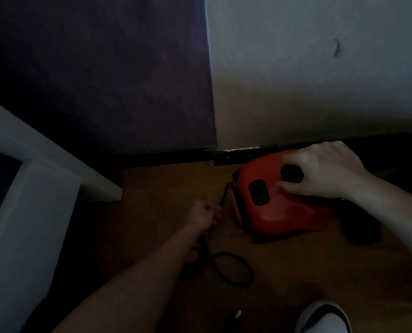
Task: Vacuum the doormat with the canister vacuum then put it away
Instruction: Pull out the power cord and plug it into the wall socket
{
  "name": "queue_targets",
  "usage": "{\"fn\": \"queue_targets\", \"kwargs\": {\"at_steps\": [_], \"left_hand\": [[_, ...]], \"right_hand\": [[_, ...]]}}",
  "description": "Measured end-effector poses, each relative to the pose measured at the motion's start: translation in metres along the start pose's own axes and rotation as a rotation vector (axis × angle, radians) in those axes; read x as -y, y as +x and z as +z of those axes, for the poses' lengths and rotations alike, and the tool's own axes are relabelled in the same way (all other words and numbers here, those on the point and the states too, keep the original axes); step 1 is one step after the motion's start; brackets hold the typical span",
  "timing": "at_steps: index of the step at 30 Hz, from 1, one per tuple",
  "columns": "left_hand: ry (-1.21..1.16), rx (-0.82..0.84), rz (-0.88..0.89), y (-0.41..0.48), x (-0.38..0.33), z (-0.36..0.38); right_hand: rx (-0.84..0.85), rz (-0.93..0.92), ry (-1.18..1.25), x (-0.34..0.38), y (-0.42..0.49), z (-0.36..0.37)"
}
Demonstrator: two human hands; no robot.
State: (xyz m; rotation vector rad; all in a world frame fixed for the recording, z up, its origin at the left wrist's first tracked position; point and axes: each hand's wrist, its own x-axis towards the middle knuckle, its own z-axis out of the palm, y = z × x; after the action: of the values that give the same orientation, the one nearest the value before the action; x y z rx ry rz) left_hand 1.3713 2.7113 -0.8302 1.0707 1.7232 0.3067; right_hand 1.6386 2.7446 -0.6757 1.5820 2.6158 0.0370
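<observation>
Red plastic canister vacuum (284, 212) sits on the brown wooden floor (166, 188) at about 3 o'clock from the middle of the view, close to the black skirting board (166, 157) under the pale plaster wall (308, 80). The right hand (325, 171) lies on top of its casing, forefinger and thumb curved either side of a black round knob (292, 174); whether they squeeze it or only rest there I cannot tell. 1 black oval button (259, 192) shows just beside the thumb, toward 9 o'clock. The left hand (201, 216) is closed in a fist around the black power cord (233, 267) just off the vacuum's 9 o'clock end, and the slack loops on the floor toward 6 o'clock. A white cabinet (32, 188) stands at 9 o'clock, a white shoe (325, 318) at 5 o'clock.
</observation>
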Motion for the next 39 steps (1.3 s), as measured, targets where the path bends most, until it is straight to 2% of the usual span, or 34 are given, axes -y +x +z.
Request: {"fn": "queue_targets", "kwargs": {"at_steps": [2, 5, 7, 11, 15, 17, 20, 24, 29, 32, 35, 37, 39], "left_hand": [[-0.059, -0.029, 0.148, 0.005, -0.018, -0.029], [0.16, 0.058, 0.377, 0.0, -0.043, -0.078], [0.271, 0.143, 0.426, -0.012, -0.056, -0.11], [0.334, 0.235, 0.525, -0.032, -0.058, -0.147], [0.266, 0.224, 0.591, -0.039, -0.028, -0.146], [0.235, 0.217, 0.6, -0.043, -0.012, -0.139], [0.118, 0.165, 0.638, -0.048, 0.006, -0.133], [-0.08, 0.076, 0.628, -0.053, 0.021, -0.135], [-0.149, 0.009, 0.614, -0.055, 0.046, -0.136], [-0.067, -0.2, 0.646, -0.055, 0.072, -0.132], [0.127, -0.362, 0.753, -0.072, 0.092, -0.114], [0.174, -0.347, 0.819, -0.087, 0.105, -0.09], [0.204, -0.239, 0.829, -0.101, 0.122, -0.059]], "right_hand": [[-0.004, 0.0, -0.008, 0.0, 0.0, -0.001], [0.026, 0.013, -0.04, 0.002, 0.002, -0.004], [0.05, 0.015, -0.058, 0.004, 0.004, -0.007], [0.07, 0.027, -0.031, 0.016, 0.011, -0.009], [-0.044, -0.102, 0.15, 0.052, 0.03, -0.001], [0.016, -0.171, 0.322, 0.076, 0.043, 0.003], [0.185, -0.218, 0.601, 0.122, 0.06, 0.016], [0.377, -0.291, 0.737, 0.169, 0.074, 0.042], [0.418, -0.245, 0.863, 0.186, 0.088, 0.049], [0.386, -0.206, 0.979, 0.185, 0.085, 0.059], [0.377, -0.188, 1.049, 0.183, 0.078, 0.069], [0.379, -0.167, 1.091, 0.184, 0.073, 0.076], [0.41, -0.14, 1.136, 0.186, 0.069, 0.081]]}}
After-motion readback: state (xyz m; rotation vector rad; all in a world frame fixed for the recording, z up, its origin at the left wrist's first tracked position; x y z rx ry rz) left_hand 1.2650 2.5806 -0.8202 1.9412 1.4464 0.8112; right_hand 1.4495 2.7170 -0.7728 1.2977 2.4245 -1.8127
